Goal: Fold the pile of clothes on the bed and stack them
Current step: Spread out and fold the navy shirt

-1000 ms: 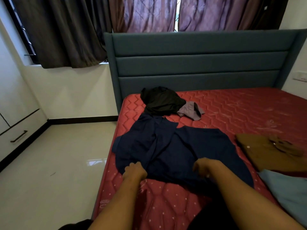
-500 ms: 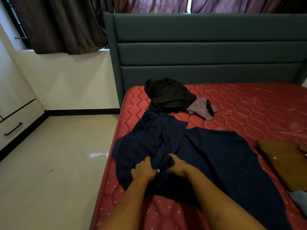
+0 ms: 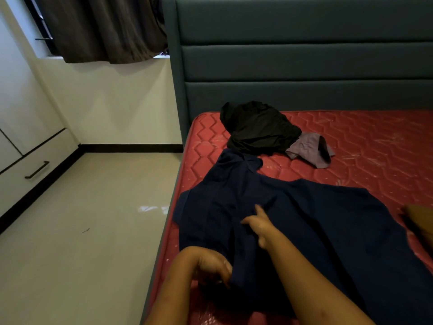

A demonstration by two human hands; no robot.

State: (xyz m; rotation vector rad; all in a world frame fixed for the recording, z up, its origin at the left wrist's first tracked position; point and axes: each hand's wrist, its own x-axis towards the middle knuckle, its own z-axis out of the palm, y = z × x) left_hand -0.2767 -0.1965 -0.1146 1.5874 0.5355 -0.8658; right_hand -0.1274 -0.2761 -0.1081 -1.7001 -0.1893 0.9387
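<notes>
A navy blue shirt (image 3: 316, 221) lies spread on the red mattress (image 3: 365, 146), collar toward the headboard. My left hand (image 3: 214, 266) is at the shirt's near hem by the bed's left edge, its fingers curled round the fabric. My right hand (image 3: 259, 225) rests on the shirt's middle with fingers straight, pressing the cloth flat. Behind the shirt sits a crumpled black garment (image 3: 257, 127) with a small mauve-grey one (image 3: 309, 150) beside it. A brown garment (image 3: 419, 221) shows at the right edge.
The teal padded headboard (image 3: 304, 59) stands at the far end of the bed. Pale tiled floor (image 3: 82, 226) lies to the left, with white drawers (image 3: 30, 170) along the wall and dark curtains (image 3: 103, 26) above.
My left hand has pulled back toward me to the shirt's near hem and taken hold of it. My right hand moved forward onto the shirt's middle. The view shifted left and down.
</notes>
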